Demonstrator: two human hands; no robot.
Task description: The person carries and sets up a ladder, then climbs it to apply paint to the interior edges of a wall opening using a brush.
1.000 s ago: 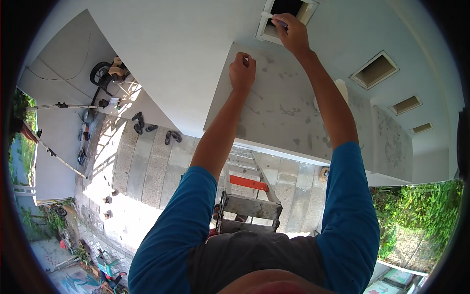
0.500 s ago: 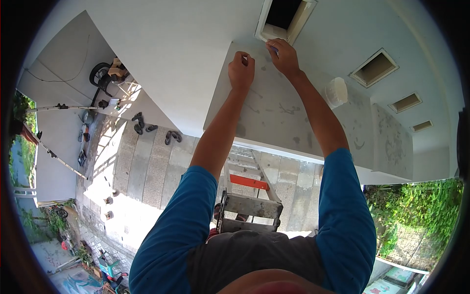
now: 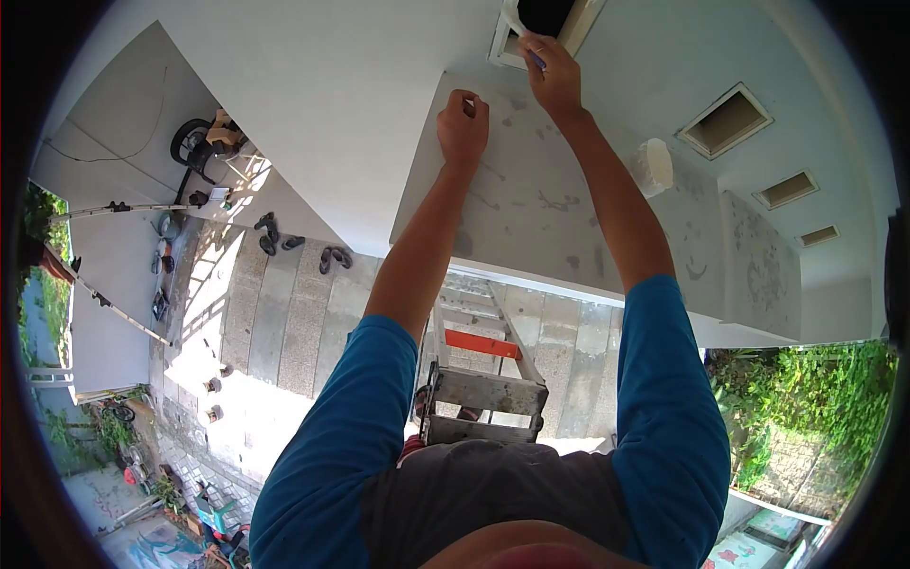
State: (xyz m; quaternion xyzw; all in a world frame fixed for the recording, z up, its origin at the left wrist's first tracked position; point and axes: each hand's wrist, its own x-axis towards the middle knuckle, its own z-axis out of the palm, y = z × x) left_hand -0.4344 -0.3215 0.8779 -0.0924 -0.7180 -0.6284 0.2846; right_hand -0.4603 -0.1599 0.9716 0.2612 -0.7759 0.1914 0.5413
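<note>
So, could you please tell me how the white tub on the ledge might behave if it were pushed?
The white tub would probably slide under a gentle push, since the ledge looks flat. Its rounded sides suggest it might roll if knocked over. It looks small, so perhaps easy to shift, though its weight cannot be seen.

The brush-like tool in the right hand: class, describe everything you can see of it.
The brush-like tool is slim, with a whitish upper part and a bluish section below. The right hand grips it, hiding part. It points up and slightly left in the view, by the framed opening; its material and any contact there are unclear.
</note>
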